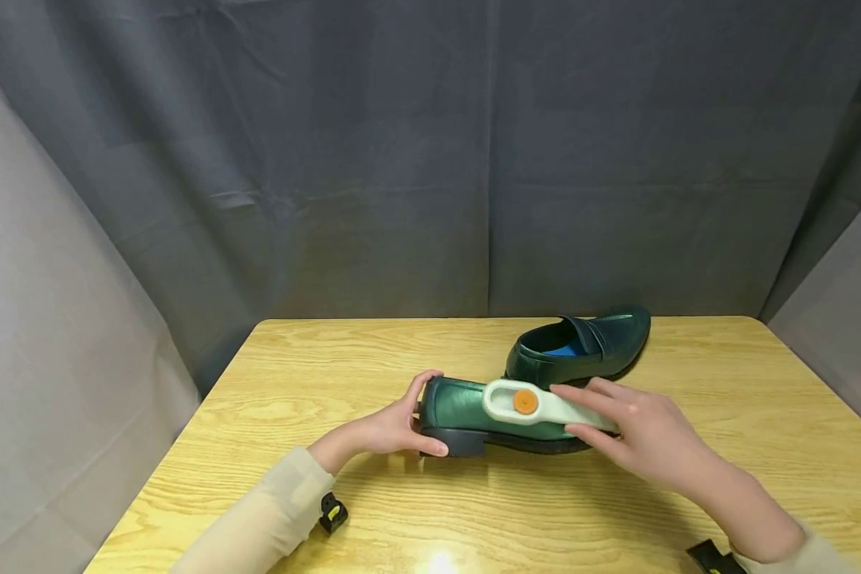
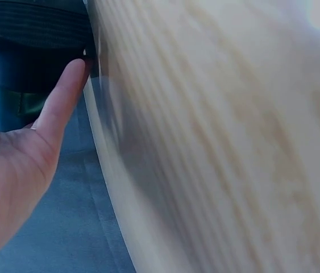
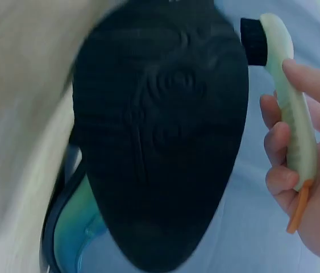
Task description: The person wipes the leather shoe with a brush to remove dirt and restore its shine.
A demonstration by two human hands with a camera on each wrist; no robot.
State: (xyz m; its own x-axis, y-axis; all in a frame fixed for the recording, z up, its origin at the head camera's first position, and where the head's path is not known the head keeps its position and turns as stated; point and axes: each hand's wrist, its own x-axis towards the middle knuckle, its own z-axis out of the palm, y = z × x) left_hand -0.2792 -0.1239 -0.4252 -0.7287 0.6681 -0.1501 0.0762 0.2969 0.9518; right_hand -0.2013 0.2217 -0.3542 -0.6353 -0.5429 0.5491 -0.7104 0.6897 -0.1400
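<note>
A dark green loafer (image 1: 459,405) lies sideways before me, heel to the left and toe to the right. My left hand (image 1: 396,424) grips its heel end, with the thumb on the black heel block (image 2: 40,34). My right hand (image 1: 649,434) holds a white-handled brush (image 1: 561,410) with an orange button over the shoe's upper. In the right wrist view, dark bristles (image 3: 254,43) sit at the shoe's edge; contact cannot be told. That view also shows the black sole (image 3: 160,131) and an orange loop (image 3: 299,209) at the handle's end.
A second dark green loafer (image 1: 581,347) with a blue insole stands behind on the wooden table (image 1: 316,359), its toe pointing right. A grey cloth (image 1: 373,159) hangs beyond the table's far edge, and pale cloth (image 1: 57,319) hangs at the left.
</note>
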